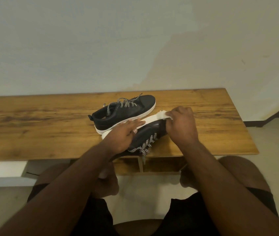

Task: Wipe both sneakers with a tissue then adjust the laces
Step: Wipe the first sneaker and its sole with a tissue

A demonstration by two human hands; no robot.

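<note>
Two black sneakers with white soles and black-and-white laces are on a wooden table [33,126]. The far sneaker [126,111] stands upright, toe to the right. The near sneaker [148,132] lies tipped on its side, white sole facing away from me, laces hanging over the table's front edge. My left hand [125,133] holds this sneaker at its heel end, fingers stretched along the sole. My right hand [181,125] grips a crumpled white tissue [160,114] and presses it on the toe end of the sole.
A pale wall rises right behind the table. The table's right edge [242,121] ends above a light floor. An open shelf [161,165] sits under the tabletop by my knees. I am seated close to the front edge.
</note>
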